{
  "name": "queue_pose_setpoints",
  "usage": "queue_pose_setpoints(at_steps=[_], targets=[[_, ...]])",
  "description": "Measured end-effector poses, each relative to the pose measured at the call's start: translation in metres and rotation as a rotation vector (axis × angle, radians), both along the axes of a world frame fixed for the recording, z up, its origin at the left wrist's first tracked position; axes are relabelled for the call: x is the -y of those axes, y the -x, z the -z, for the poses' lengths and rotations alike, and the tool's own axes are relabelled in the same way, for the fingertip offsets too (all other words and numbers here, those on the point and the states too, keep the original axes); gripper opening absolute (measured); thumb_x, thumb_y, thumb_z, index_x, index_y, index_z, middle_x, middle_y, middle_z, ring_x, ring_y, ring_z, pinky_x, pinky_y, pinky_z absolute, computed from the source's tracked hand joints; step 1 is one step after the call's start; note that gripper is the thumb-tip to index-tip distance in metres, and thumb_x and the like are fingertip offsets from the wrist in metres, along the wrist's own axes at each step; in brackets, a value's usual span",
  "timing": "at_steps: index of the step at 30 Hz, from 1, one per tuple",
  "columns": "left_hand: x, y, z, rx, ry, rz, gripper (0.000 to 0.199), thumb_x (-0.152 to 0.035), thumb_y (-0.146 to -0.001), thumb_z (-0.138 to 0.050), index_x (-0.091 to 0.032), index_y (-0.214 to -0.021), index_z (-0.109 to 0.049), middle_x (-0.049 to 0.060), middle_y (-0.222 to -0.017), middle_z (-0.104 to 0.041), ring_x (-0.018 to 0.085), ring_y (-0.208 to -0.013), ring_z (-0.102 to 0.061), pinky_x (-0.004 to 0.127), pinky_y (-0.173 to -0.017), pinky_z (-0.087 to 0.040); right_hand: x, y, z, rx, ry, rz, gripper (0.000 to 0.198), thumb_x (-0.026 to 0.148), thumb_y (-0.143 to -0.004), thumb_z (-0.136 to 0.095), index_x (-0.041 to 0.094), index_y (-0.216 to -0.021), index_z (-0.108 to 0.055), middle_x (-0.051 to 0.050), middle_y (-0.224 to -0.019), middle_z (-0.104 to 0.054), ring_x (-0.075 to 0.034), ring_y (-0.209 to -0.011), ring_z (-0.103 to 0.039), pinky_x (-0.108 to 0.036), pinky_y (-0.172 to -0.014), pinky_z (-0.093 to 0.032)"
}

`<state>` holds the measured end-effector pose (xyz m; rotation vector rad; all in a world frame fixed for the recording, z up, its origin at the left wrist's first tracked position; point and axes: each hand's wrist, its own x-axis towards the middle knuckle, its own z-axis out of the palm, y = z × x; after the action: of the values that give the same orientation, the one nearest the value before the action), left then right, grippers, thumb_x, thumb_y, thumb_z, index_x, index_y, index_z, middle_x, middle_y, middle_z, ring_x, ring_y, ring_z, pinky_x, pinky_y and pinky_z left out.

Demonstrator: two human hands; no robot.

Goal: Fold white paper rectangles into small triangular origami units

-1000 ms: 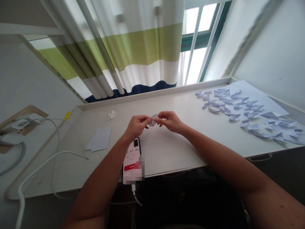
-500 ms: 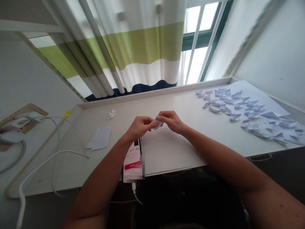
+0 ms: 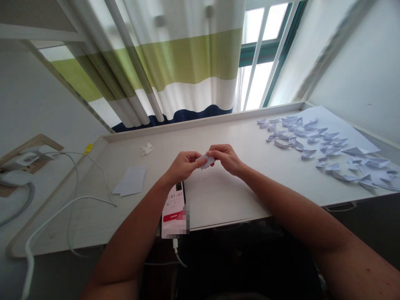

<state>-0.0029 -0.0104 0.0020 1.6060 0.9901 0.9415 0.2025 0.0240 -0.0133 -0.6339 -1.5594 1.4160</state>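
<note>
A small folded piece of white paper [image 3: 206, 161] is held up between my two hands over the middle of the table [image 3: 215, 200]. My left hand [image 3: 185, 165] pinches its left side, thumb on top. On its right upper edge, the thumb and fingers of my right hand [image 3: 225, 158] are closed. Fingertips cover part of the paper, so its exact shape is hard to make out. Below my left wrist lies a phone [image 3: 174, 208] with a timer on its screen, partly hidden by the forearm.
Several folded paper boats [image 3: 308, 153] spread over the right side, some near a large white sheet [image 3: 340, 125]. Flat paper slips [image 3: 133, 181] and a crumpled tissue [image 3: 146, 149] lie on the left. White cables [image 3: 71, 202] run from a power strip [image 3: 28, 158] at far left.
The folded paper has turned slightly and shows more of its face between my fingers. Both hands have stayed nearly in place, with small finger shifts. The phone's timer has advanced a second.
</note>
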Motion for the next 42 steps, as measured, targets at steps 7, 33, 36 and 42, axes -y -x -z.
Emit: queue_pose_setpoints(at_steps=[7, 33, 36, 42], targets=[[0.004, -0.004, -0.003, 0.01, 0.012, -0.007, 0.038, -0.05, -0.082, -0.093, -0.016, -0.09, -0.079, 0.009, -0.086, -0.081, 0.021, -0.082, -0.077, 0.036, -0.081, -0.059, 0.0, 0.002, 0.005, 0.028, -0.033, 0.053, 0.034, 0.045, -0.086, -0.082, 0.018, -0.067, -0.075, -0.003, -0.059, -0.071, -0.015, -0.052, -0.064, -0.028, -0.051, -0.05], [-0.007, -0.012, 0.01, 0.027, -0.18, -0.1, 0.051, -0.059, -0.093, -0.082, -0.018, -0.124, -0.084, 0.013, -0.118, -0.086, 0.03, -0.109, -0.081, 0.045, -0.101, -0.064, -0.013, -0.002, 0.012, 0.024, -0.108, 0.214, 0.056, 0.068, -0.071, -0.097, 0.02, -0.085, -0.072, 0.0, -0.074, -0.069, -0.014, -0.062, -0.063, -0.029, -0.054, -0.055], [-0.006, -0.013, 0.008, 0.035, -0.154, -0.072, 0.05, -0.059, -0.092, -0.083, -0.018, -0.121, -0.085, 0.013, -0.114, -0.087, 0.029, -0.105, -0.082, 0.045, -0.098, -0.066, -0.015, -0.003, 0.013, 0.013, -0.154, 0.221, 0.053, 0.067, -0.073, -0.096, 0.021, -0.095, -0.079, 0.0, -0.079, -0.069, -0.016, -0.068, -0.066, -0.029, -0.056, -0.057], [-0.005, -0.013, 0.005, 0.042, -0.134, -0.072, 0.046, -0.057, -0.09, -0.086, -0.016, -0.113, -0.086, 0.012, -0.105, -0.087, 0.028, -0.099, -0.083, 0.043, -0.093, -0.067, -0.014, -0.003, 0.016, -0.001, -0.222, 0.194, 0.046, 0.066, -0.08, -0.092, 0.021, -0.088, -0.085, -0.006, -0.094, -0.073, -0.018, -0.074, -0.072, -0.033, -0.059, -0.059]])
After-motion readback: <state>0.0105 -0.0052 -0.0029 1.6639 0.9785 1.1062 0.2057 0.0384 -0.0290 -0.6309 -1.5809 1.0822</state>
